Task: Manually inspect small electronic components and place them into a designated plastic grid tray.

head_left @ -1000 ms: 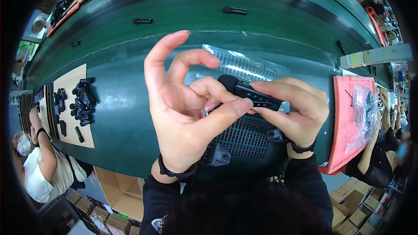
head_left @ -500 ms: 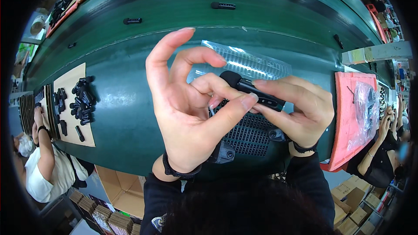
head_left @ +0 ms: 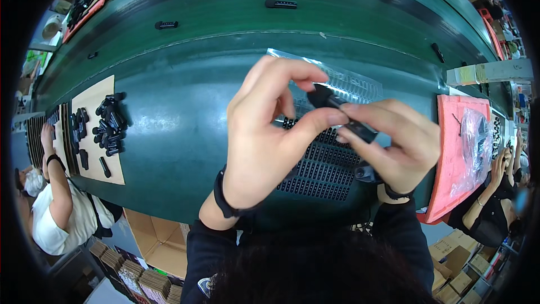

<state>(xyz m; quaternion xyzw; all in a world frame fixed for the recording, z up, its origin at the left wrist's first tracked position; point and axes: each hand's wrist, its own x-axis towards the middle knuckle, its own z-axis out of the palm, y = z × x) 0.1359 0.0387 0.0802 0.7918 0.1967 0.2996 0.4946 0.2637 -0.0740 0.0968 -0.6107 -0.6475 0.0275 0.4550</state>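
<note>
A small black clip-on microphone (head_left: 332, 100) with a rounded foam tip is held tilted between my hands, above the table. My right hand (head_left: 399, 143) pinches its lower body between thumb and fingers. From the other side, the thumb of my left hand (head_left: 261, 135) presses on the body, while its bent fingers curl at the foam tip. Contact of those fingertips is partly blurred. Beneath my hands lies a black panel (head_left: 318, 177) with rows of small slotted parts, partly covered by them. Behind it rests a clear plastic sheet (head_left: 357, 85) of elongated stickers.
A cardboard sheet (head_left: 93, 163) with a pile of similar microphones lies at the left. Across the far green belt (head_left: 225, 8) a few more are spread. Pink foam (head_left: 450, 160) with a clear bag stands at the right. Co-workers sit at both sides.
My left hand has shifted right and turned, and its raised fingers have bent down toward the foam tip. My right hand keeps its pinch on the microphone, slightly farther right.
</note>
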